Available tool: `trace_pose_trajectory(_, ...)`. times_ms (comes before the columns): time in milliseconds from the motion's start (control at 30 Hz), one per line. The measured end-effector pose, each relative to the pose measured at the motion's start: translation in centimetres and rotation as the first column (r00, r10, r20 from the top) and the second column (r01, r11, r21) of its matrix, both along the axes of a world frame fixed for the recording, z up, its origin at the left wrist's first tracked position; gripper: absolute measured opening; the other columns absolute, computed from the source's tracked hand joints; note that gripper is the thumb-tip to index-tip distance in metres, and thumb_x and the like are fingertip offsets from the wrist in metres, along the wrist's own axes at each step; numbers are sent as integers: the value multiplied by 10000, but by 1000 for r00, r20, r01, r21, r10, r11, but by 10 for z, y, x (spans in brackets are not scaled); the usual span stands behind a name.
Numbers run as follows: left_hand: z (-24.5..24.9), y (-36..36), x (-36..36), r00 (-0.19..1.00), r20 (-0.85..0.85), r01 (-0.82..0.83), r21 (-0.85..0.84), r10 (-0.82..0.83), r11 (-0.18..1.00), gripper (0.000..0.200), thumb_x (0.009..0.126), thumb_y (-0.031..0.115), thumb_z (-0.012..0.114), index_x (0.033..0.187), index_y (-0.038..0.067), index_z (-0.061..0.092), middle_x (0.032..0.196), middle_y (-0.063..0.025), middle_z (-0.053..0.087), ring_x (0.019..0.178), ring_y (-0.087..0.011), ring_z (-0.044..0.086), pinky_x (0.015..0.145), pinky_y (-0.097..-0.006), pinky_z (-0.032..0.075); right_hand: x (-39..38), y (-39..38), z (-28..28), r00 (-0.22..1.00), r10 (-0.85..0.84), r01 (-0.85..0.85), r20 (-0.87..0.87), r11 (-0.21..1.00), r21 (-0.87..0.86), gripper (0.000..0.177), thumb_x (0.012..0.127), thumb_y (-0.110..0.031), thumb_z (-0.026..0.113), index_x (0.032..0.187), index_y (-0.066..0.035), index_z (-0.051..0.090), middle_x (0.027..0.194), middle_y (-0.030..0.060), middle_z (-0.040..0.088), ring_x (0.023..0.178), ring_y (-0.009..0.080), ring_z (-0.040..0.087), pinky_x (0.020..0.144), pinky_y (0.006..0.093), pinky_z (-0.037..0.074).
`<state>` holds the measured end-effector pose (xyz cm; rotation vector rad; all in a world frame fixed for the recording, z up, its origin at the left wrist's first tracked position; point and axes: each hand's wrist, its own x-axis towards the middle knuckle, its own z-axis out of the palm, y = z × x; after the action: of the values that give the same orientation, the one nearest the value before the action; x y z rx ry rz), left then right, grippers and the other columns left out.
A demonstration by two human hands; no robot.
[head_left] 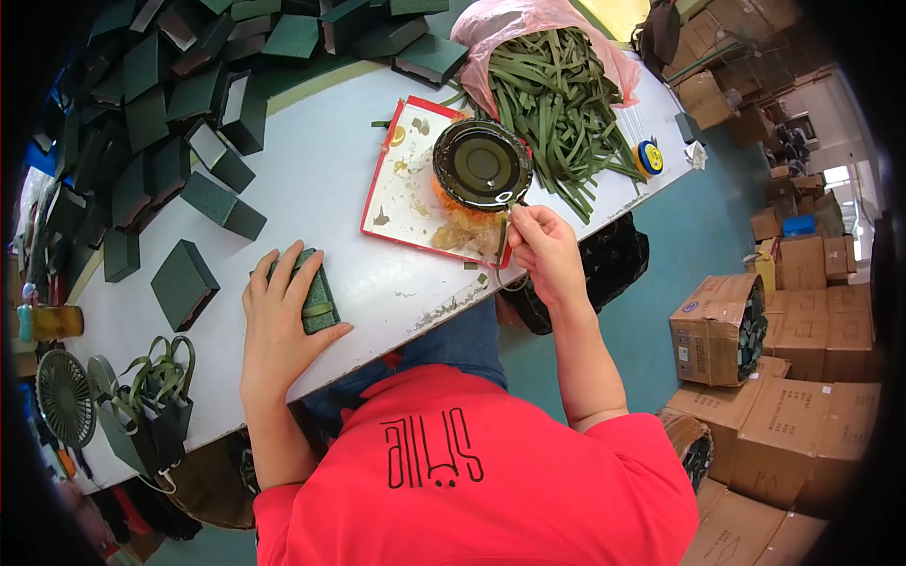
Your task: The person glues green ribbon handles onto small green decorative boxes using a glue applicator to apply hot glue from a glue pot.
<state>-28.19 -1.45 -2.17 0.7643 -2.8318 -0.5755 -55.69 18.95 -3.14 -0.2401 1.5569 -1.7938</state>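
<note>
My left hand [281, 316] is spread over a small dark green box [323, 294] on the white table, fingers across its top and thumb by its near edge. A lighter green ribbon strip [319, 309] lies across the box. The fingers of my right hand [543, 247] are pinched at the near rim of a round black pan [483, 162] with shiny dark contents. Between them is a narrow green ribbon [501, 241], its lower end hanging down. The pan rests over a stained white board [408, 170] with a red edge.
A pink plastic bag [514, 21] spills green ribbon strips [557, 104] behind the pan. Many green boxes [146, 123] are piled at the left and back. A yellow tape roll [649, 158] sits right; a small fan [66, 398] stands left. Cardboard cartons [717, 330] fill the right-hand floor.
</note>
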Motion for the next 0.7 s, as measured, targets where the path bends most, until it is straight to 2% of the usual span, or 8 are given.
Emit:
trace_pose_trajectory(233, 0, 1, 0, 1000, 2, -11, 2, 11, 1000, 913, 581, 262, 902, 1398, 104, 526, 1519, -100, 427, 1386, -366, 359, 1116, -505, 325, 1, -6, -5, 1000, -20, 21, -12, 999, 48, 183, 999, -185, 632, 933, -23, 578, 686, 8, 568, 472, 18, 335, 431, 190, 240)
trace_pose_trajectory(433, -1, 0, 0, 1000, -4, -9, -6, 9, 1000, 912, 562, 266, 909, 1380, 99, 543, 1503, -97, 449, 1359, -352, 389, 1099, -491, 336, -3, -1, -9, 998, 0, 1, 70, 1000, -25, 173, 974, -177, 658, 920, -37, 572, 691, 7, 576, 472, 17, 350, 425, 197, 240)
trace_pose_trajectory(533, -1, -1, 0, 1000, -17, -12, 4, 12, 1000, 924, 540, 264, 916, 1372, 94, 550, 1474, -95, 485, 1332, -349, 420, 1090, -481, 343, 7, 2, -2, 998, -45, 47, 34, 998, -35, 169, 974, -174, 655, 921, -40, 567, 694, 5, 575, 484, 19, 363, 435, 195, 250)
trace_pose_trajectory(633, -3, -2, 0, 990, -139, 21, 37, -16, 999, 951, 527, 270, 923, 1380, 84, 545, 1447, -105, 513, 1314, -351, 442, 1094, -467, 348, 29, 5, 13, 997, -34, 35, -76, 999, 11, 158, 976, -165, 645, 920, -43, 561, 702, 3, 577, 504, 17, 380, 445, 192, 256)
trace_pose_trajectory(700, 0, -2, -3, 965, -252, 107, 118, -75, 987, 984, 517, 283, 932, 1392, 74, 534, 1434, -116, 521, 1305, -354, 451, 1097, -458, 353, 45, 7, 21, 994, 89, -88, -70, 996, 20, 137, 973, -151, 643, 930, -45, 569, 721, -4, 590, 568, 17, 450, 494, 180, 304)
